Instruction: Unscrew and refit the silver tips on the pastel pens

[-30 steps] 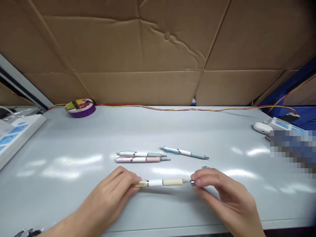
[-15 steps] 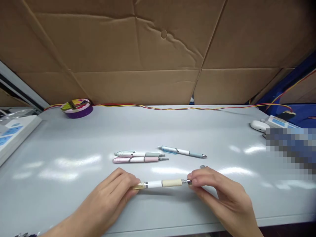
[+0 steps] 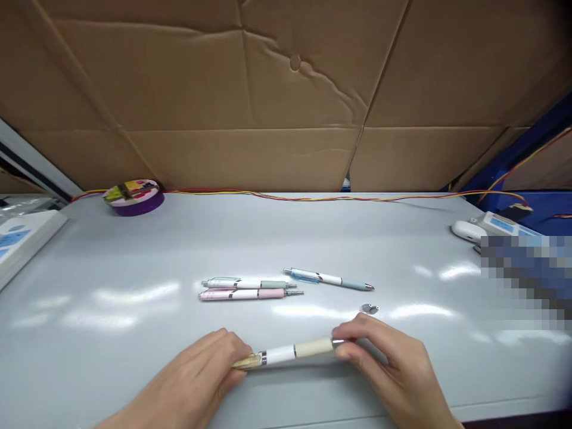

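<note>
Silver tip (image 3: 337, 343) now meets the beige grip (image 3: 313, 348)

Compared with the earlier frame, the threaded neck between them is out of sight, and I have both hands nearer the front edge of the bench (image 3: 134, 256). The cream pen (image 3: 280, 355) spans the space between the hands near that edge, slightly slanted; I cannot tell whether any of it rests on the surface.

My left hand (image 3: 201, 372) is pinched closed on the clip end (image 3: 248, 361). My right hand (image 3: 409, 372) has thumb and forefinger drawn together around the tip, with no slack showing.

To handle this well, I judge the left pinch should be firm so the pen cannot roll, with tip and grip on 1 line. Any turn should be light, from the right fingertips; if the thread binds, it may be crossed, and realigning beats forcing.

Just beyond the right hand, toward the back edge, lie 2 loose silver tips (image 3: 370, 308), easily knocked. Farther left, a blue pen (image 3: 330, 279), a green pen (image 3: 247, 285) and a pink pen (image 3: 245, 294) lie mid-bench.
</note>
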Demonstrator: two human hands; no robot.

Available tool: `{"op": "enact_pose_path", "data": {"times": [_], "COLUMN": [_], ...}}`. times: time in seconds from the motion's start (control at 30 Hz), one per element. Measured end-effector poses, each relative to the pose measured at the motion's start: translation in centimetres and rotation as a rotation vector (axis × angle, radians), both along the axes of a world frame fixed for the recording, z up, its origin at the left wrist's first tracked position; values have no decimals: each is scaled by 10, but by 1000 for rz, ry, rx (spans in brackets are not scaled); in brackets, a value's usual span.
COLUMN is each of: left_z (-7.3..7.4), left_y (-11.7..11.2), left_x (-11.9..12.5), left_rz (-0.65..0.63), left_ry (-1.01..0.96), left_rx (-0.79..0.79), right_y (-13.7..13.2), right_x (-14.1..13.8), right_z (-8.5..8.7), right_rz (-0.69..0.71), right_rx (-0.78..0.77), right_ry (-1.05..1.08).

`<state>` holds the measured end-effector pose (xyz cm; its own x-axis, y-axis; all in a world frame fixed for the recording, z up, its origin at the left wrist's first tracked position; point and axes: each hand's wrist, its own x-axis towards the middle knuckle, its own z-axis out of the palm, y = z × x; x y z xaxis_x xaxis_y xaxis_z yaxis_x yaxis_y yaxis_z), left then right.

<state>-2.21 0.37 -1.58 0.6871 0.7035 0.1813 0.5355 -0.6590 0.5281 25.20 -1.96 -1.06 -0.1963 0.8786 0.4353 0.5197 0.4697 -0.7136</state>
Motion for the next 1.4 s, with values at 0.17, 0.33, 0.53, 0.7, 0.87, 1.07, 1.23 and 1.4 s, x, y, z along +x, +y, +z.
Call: {"op": "enact_pose_path", "data": {"times": [0.17,0.33,0.53,0.7,0.87,1.07,1.23,1.4], "left_z": [0,6,20,26,26,31,31,27], "left_y": [-1,-1,1,1,2,2,1,1], "left_x": [-1,-5,-2,1,1,4,5,5], "left_rz": [-47,96,102,118,69,27,76,48], "left_ry": [19,15,0,39,31,21,7,-7], "left_rx": [-172,-311,-350,-416,-369,-286,-291,-225], "right_y": [3,1,1,2,2,1,0,1], "right_x": [-3,-1,-2,-2,-1,-2,-1,-2], "right_z": [-1,3,4,-1,-1,4,3,2], "right_rz": [-2,7,128,130,139,124,116,117], "right_rx": [12,18,69,130,78,63,-26,69], "right_ry": [-202,-141,-79,-58,-77,-228,-169,-269]}}
